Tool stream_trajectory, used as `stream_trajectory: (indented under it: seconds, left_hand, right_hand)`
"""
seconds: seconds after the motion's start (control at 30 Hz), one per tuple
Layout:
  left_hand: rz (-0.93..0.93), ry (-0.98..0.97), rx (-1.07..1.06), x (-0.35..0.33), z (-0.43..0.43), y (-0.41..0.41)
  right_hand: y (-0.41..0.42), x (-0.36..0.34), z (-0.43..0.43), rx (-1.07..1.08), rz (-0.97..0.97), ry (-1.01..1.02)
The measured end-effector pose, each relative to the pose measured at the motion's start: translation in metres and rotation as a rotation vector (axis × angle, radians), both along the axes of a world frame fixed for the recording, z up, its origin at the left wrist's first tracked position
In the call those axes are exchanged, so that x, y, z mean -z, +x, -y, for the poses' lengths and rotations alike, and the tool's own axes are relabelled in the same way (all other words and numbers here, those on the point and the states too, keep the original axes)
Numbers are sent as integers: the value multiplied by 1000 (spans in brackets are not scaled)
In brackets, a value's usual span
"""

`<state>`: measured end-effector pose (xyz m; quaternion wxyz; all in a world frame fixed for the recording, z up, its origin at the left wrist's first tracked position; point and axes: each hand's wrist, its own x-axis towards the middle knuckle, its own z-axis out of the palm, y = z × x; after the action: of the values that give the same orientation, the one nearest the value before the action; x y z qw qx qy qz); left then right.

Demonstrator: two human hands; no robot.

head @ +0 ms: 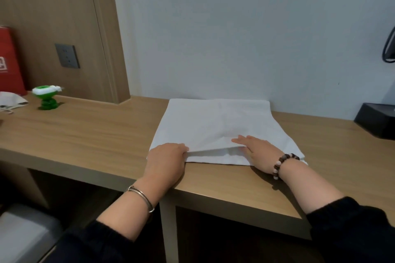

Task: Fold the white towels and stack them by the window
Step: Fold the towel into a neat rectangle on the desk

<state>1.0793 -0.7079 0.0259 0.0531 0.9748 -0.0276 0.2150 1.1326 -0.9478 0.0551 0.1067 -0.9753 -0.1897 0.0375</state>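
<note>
Pinching the near corner of the white towel (pixel 213 119) on the desk (pixel 96 130), by the wall, with the curled left hand (pixel 165 156). Pressing it down with the flat right hand (pixel 256 151). Needing a slow lift, edges lined up.

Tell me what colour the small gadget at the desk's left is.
The gadget is bright green with a white top, clearest in the head view.

One white towel (pixel 213 121). Two hands at its near edge: left hand (pixel 165 160), right hand (pixel 258 151). Two bracelets: one metal bangle (pixel 142 197), one beaded bracelet (pixel 282 163). Left of the towel: one green ornament (pixel 46 97), one red bag (pixel 9 62), one wall socket (pixel 67 55). Right of it: one black box (pixel 376 119).
</note>
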Motion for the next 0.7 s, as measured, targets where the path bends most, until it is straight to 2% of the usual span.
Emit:
stream_trajectory:
  seconds: [0.1, 0.13, 0.2, 0.3, 0.37, 0.5, 0.57, 0.7]
  left_hand:
    - [29, -24, -14, 3, 0, 1]
    - [32, -29, -17, 4, -1, 0]
    - [66, -83, -3, 5, -2, 0]
    - [233, -131, 136, 1, -2, -6]
    - [350, -54, 259, 3, -3, -3]
    - [237, 88, 371, -1, -4, 3]
    - [209, 151, 399, -6, -4, 3]
    - [127, 72, 430, -9, 7, 5]
  right_hand:
    - [-10, -10, 0, -20, 236, -118]
    - [-15, -13, 0, -37, 241, -186]
    - [-25, -13, 1, -47, 130, -257]
    - [-31, -4, -1, -76, 82, -85]
    - [-29, 4, -2, -96, 127, 48]
    - [-27, 8, -2, -70, 178, 183]
    - [-26, 7, -3, -80, 214, 190]
    - [-27, 7, -8, -107, 248, 149]
